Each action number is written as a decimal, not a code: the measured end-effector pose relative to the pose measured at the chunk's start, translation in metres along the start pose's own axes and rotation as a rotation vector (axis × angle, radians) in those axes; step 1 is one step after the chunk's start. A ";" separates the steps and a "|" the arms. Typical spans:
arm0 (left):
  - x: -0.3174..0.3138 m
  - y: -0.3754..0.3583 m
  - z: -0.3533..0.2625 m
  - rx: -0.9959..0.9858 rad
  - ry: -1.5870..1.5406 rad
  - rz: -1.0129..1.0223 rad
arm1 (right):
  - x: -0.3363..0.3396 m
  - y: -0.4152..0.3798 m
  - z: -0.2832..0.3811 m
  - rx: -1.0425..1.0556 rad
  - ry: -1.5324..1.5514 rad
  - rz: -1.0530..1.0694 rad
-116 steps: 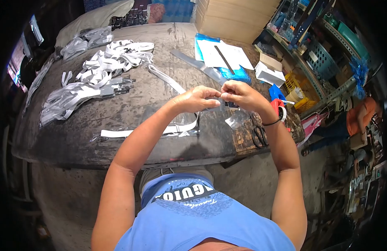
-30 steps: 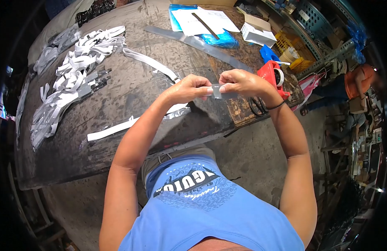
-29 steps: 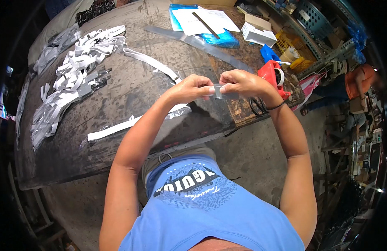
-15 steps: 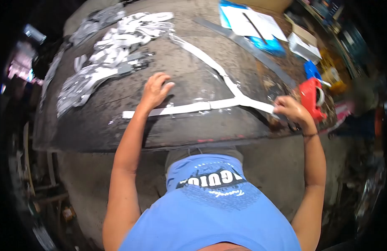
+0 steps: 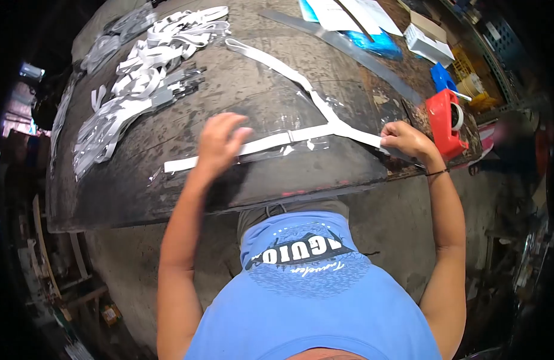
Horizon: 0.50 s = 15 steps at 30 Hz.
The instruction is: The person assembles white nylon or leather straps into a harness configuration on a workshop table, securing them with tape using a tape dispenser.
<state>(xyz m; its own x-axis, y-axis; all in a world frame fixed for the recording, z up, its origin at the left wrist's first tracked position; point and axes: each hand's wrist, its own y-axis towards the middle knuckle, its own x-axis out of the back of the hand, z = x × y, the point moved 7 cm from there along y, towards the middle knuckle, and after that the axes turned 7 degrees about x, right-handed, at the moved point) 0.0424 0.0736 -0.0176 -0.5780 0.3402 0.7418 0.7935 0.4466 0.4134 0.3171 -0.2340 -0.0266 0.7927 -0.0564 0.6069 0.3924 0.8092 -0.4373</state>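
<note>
Head view: white strap (image 5: 271, 143) spans between both hands.

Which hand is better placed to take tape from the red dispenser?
Probably the right hand: it pinches the white strip end beside the red tape dispenser. The left hand is farther off, over the strip's middle.

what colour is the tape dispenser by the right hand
Red tape dispenser, clearest in the head view, beside the right hand.
</note>
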 end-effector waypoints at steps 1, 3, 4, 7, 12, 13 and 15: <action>-0.024 0.010 -0.028 -0.062 -0.084 0.016 | 0.000 0.000 -0.003 -0.013 0.003 -0.010; -0.075 0.028 -0.065 -0.170 -0.108 0.056 | -0.001 0.003 -0.006 0.107 -0.076 -0.048; -0.095 0.033 -0.081 -0.143 -0.071 0.145 | -0.002 0.001 -0.008 0.090 -0.073 -0.057; -0.128 0.037 -0.112 -0.174 0.041 0.214 | -0.006 0.003 -0.009 0.070 -0.016 -0.038; -0.143 0.038 -0.109 -0.129 0.047 0.218 | -0.021 0.027 -0.010 0.119 0.030 -0.032; -0.144 0.037 -0.108 -0.128 0.049 0.225 | -0.025 0.034 -0.008 0.119 0.037 -0.030; -0.142 0.036 -0.105 -0.110 0.048 0.213 | -0.033 0.046 0.000 0.107 0.058 -0.011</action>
<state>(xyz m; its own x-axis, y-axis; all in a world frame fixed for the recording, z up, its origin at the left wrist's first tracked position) 0.1730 -0.0460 -0.0524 -0.3878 0.3764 0.8414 0.9140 0.2753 0.2981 0.3089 -0.1947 -0.0668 0.8157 -0.0967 0.5703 0.3512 0.8662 -0.3555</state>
